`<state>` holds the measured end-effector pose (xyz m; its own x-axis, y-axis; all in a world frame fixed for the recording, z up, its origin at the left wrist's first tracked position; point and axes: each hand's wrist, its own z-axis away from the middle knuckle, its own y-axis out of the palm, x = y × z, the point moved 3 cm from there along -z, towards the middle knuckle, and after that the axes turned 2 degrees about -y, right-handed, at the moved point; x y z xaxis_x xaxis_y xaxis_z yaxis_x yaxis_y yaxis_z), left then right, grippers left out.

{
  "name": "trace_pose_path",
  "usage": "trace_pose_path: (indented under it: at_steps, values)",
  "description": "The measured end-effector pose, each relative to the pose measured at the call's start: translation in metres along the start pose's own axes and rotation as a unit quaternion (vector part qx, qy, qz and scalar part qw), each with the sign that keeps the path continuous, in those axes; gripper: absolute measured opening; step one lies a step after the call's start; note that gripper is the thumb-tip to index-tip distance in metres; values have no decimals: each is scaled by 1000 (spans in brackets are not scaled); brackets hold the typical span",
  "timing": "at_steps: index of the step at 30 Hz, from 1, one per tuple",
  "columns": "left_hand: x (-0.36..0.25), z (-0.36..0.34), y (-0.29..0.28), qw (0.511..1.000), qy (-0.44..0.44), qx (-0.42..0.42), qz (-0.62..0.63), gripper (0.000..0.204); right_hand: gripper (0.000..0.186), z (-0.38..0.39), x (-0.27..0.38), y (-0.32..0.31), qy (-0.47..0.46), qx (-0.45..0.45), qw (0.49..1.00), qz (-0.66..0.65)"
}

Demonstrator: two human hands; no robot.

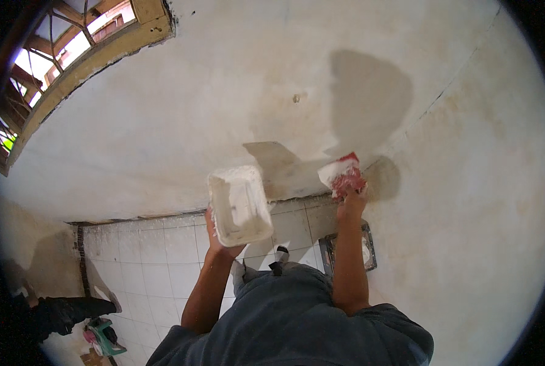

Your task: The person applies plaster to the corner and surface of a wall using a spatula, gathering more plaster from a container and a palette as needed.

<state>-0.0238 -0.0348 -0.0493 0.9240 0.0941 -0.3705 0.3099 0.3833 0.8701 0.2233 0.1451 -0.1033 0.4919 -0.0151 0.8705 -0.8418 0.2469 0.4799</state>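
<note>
Paste spreading seems under way: my left hand clasps the tub, my right hand pinches the red scraper near the wall. Next stroke needs a flat, gentle push.

I'm in a room apparently under renovation: the patchy, stained plaster wall rises from the far edge of the white tiled floor, and a paste-smeared tub is with me.
</note>
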Motion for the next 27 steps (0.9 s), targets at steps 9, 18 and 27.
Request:
trace_pose_path:
  at_steps: [9,18,27]
  values:
    - [30,-40,34,988,18,92,-120,60,35,47,82,68,-153,209,888,380]
    - [44,-55,31,988,-20,105,-111,66,42,67,99,98,-201,292,765,538]
    - [48,-56,49,973,-32,147,-174,64,50,69,100,115,-168,273,733,600]
